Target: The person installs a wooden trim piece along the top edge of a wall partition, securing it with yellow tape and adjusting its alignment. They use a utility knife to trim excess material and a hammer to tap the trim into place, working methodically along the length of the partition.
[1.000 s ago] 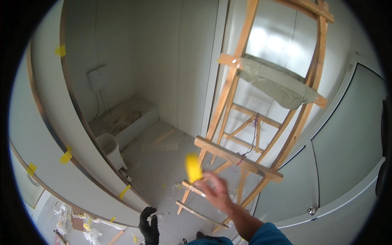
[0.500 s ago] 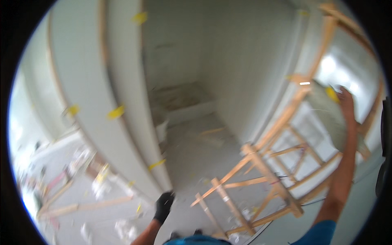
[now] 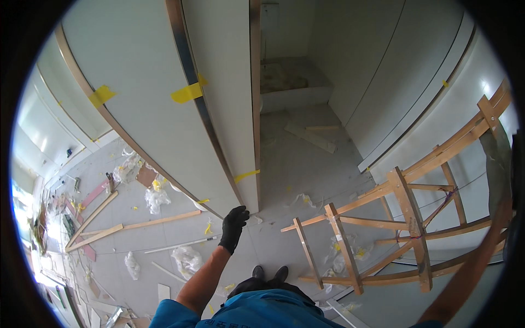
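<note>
My left hand (image 3: pixel 234 228), in a black glove, is raised by the lower corner of a pale upright panel (image 3: pixel 131 104). Its fingers are curled; what they hold, if anything, is hidden, and I cannot tell whether they touch the panel. My right forearm (image 3: pixel 473 279) reaches up along the far right, blurred and dark, and the hand is lost at the picture's rim. Near it a grey-green cloth (image 3: pixel 496 164) hangs over a wooden sawhorse-like frame (image 3: pixel 410 218). Yellow tape (image 3: pixel 187 93) spans a seam between the panels.
A doorway leads to a room with a loose board (image 3: pixel 310 135) on its floor. Plastic wrapping (image 3: pixel 187 260), wood strips (image 3: pixel 161 220) and scraps lie on the grey floor to the left. My shoes (image 3: pixel 269 273) stand between the panel and the wooden frame.
The view has swung right and downward and become sharper. My right hand, earlier beside a yellow object on top of the wooden frame, has gone out at the right rim. My left hand stays near the panel corner.
</note>
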